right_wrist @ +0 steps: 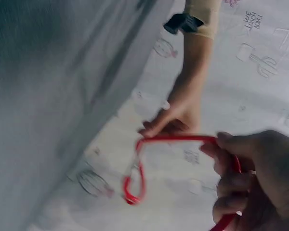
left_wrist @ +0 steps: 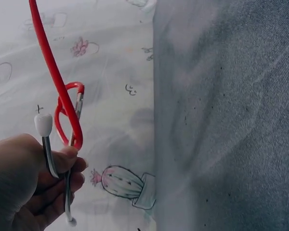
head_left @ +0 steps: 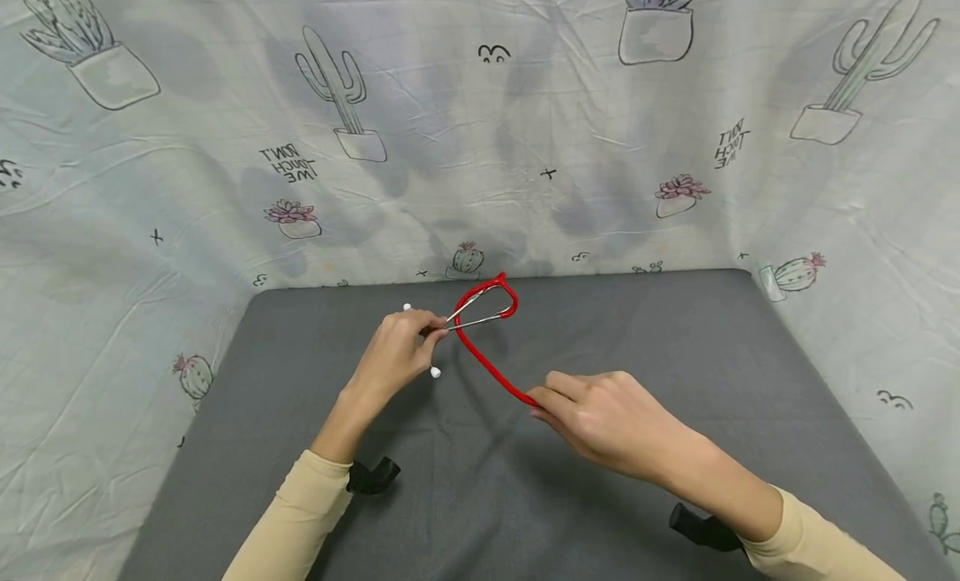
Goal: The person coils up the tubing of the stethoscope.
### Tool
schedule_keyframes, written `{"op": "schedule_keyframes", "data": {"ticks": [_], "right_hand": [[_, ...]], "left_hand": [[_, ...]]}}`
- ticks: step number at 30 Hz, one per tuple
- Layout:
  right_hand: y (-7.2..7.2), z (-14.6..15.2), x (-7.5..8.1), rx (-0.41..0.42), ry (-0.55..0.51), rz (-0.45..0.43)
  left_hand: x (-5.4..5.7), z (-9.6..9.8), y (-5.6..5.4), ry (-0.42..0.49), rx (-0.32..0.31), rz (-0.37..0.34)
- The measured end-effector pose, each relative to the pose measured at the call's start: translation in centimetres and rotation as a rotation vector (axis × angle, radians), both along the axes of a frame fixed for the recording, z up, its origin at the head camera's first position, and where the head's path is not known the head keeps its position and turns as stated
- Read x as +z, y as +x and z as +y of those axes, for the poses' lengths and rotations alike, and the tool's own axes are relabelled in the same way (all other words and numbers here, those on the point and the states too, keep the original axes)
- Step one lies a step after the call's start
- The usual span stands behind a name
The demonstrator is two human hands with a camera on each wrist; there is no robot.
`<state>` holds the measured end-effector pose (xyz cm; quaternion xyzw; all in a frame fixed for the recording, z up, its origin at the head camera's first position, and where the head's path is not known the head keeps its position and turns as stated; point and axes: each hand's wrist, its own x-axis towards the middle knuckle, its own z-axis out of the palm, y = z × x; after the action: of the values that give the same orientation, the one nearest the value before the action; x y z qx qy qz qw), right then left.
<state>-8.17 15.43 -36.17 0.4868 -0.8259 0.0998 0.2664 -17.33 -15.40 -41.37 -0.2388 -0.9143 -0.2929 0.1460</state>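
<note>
A stethoscope with red tubing is held in the air above the grey table. My left hand pinches its metal ear tubes near the crossing, and the white ear tips stick out on either side of the fingers. In the left wrist view, one ear tip shows above the thumb. My right hand grips the red tube lower down, to the right. The right wrist view has the tube running between both hands and through the right fingers. The chest piece cannot be made out.
A grey cloth covers the tabletop. Pale fabric printed with cacti hangs behind and at both sides. Dark wrist-camera mounts sit by both sleeves.
</note>
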Motion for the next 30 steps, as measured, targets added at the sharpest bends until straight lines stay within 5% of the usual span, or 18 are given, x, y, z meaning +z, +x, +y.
{"op": "schedule_keyframes", "data": {"ticks": [11,17,24,30], "right_hand": [[-2.2,0.2,3.6,0.066,0.025,0.259],[-5.1,0.7,4.6,0.077,-0.092,0.323],[-8.3,1.9,4.5,0.052,-0.214,0.226],[-10.6,2.4,2.8,-0.012,-0.285,0.07]], "left_hand": [[-0.6,1.8,1.1,-0.131,-0.21,0.015],[-0.4,3.3,3.0,-0.176,-0.318,0.144],[0.3,4.6,5.6,-0.054,-0.472,0.252],[0.8,4.9,6.7,0.087,-0.545,0.345]]}}
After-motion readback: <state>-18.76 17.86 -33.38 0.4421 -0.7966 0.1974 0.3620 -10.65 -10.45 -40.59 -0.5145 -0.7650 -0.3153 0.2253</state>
